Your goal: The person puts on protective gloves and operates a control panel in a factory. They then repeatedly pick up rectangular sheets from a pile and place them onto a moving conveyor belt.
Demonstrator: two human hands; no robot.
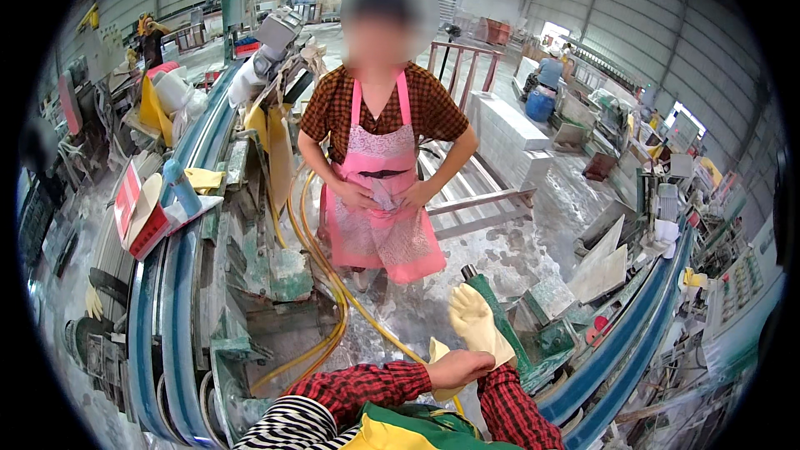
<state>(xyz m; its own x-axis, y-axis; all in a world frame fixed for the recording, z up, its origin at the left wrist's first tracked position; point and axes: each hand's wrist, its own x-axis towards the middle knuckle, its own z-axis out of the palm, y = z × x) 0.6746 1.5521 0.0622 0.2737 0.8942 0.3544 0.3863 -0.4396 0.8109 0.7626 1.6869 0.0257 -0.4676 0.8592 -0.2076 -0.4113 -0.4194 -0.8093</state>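
Both your forearms are covered by long sleeves in a red and black check, the left sleeve (367, 385) and the right sleeve (517, 412) alike, each ending in a snug cuff at the wrist. Over your left upper arm lies a cover (287, 432) with black and white stripes. On your chest you wear an apron (408, 432) in yellow and green, with a thin yellow edge along the green part. Your left hand (460, 367) is bare. On your right hand (477, 325) you wear a pale yellow rubber glove, smooth and loose at the fingers.
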